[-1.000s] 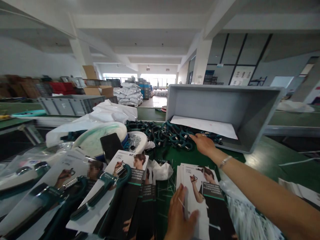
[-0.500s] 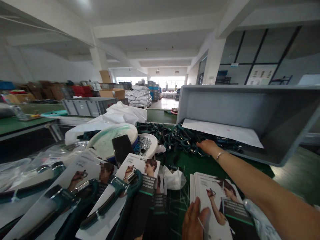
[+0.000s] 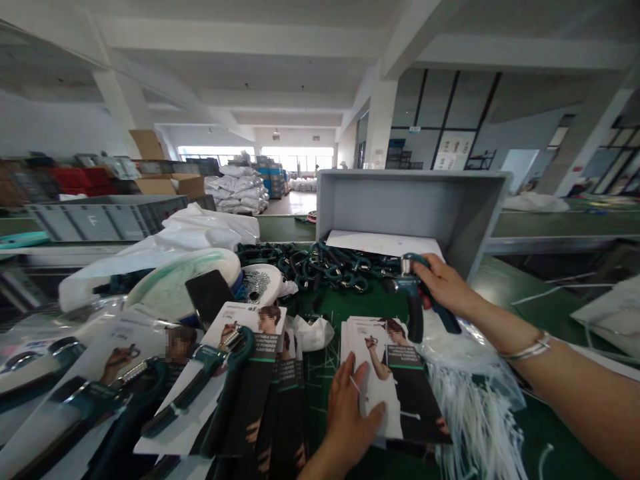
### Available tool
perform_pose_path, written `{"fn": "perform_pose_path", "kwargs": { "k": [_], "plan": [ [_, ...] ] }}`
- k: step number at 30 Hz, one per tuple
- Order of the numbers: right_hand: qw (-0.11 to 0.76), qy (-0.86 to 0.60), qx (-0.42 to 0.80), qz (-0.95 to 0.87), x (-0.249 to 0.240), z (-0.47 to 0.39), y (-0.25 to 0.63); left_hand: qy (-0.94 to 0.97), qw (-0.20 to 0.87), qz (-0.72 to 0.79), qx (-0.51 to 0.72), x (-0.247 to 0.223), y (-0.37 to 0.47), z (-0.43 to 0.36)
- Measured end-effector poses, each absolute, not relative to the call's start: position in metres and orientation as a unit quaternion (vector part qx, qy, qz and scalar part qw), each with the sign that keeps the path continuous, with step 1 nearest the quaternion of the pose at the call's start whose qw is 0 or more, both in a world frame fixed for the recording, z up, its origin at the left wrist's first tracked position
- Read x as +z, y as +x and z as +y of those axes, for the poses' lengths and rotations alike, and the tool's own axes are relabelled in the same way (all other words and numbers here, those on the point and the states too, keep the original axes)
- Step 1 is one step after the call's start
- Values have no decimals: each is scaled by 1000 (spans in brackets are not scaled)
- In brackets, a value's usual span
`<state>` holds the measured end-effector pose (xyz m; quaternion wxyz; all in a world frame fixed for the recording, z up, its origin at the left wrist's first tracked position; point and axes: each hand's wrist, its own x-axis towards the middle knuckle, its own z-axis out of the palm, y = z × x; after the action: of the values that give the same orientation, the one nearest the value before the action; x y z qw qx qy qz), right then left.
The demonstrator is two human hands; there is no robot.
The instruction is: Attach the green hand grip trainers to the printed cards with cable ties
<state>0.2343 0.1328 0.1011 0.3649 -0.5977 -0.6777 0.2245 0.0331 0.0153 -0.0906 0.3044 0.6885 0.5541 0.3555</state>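
My right hand (image 3: 440,283) is closed round a dark green hand grip strengthener (image 3: 414,293), lifted above the right side of the table. Its metal spring faces left. My left hand (image 3: 347,407) rests on the left edge of a stack of printed cards (image 3: 375,340), thumb and fingers apart. Thin white cable ties poke out of the top card, one beside the left fingers. Beneath my right hand lies a plastic bag of white cable ties (image 3: 475,400). A pile of hand grip strengtheners (image 3: 320,267) spreads across the back of the table.
A grey crate (image 3: 400,200) lies on its side behind the pile. To the left are cards with grip strengtheners attached (image 3: 215,380), a black phone (image 3: 209,297), a white tub of small metal parts (image 3: 260,283) and a crumpled white bag (image 3: 314,332).
My right hand has come back from the pile, rightward, with a hand grip strengthener in it. My left hand stays at the cards. The view has turned to the right.
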Motion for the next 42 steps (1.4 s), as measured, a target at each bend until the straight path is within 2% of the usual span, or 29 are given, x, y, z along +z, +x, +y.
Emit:
{"fn": "perform_pose_path", "kwargs": {
  "k": [2, 4, 10, 15, 22, 25, 27, 29, 32, 38, 42],
  "plan": [
    [299, -626, 377, -614, 87, 119, 221, 688, 304, 553, 359, -90, 34, 15],
    [244, -642, 460, -563, 67, 113, 208, 687, 303, 549, 368, -90, 34, 15],
    [155, -661, 486, -551, 14, 107, 188, 641, 349, 543, 415, -92, 34, 18],
    [120, -665, 418, -607, -7, 93, 200, 587, 403, 506, 486, -89, 33, 17],
    [187, -601, 266, -730, 5, 65, 228, 573, 378, 511, 517, -81, 35, 15],
    [140, -515, 218, -817, 12, 43, 225, 580, 363, 521, 509, -76, 35, 15],
    [105, -479, 133, -861, 11, 33, 220, 583, 363, 524, 504, -74, 35, 15],
    [89, -490, 54, -866, 7, 29, 214, 586, 366, 523, 500, -73, 35, 15],
    [85, -517, 19, -852, -1, 30, 208, 589, 371, 511, 504, -76, 34, 16],
    [144, -546, 3, -825, -12, 28, 208, 550, 363, 511, 551, -72, 32, 21],
    [258, -533, 47, -805, -23, 26, 209, 613, 277, 570, 472, -44, 40, 29]
  ]
}}
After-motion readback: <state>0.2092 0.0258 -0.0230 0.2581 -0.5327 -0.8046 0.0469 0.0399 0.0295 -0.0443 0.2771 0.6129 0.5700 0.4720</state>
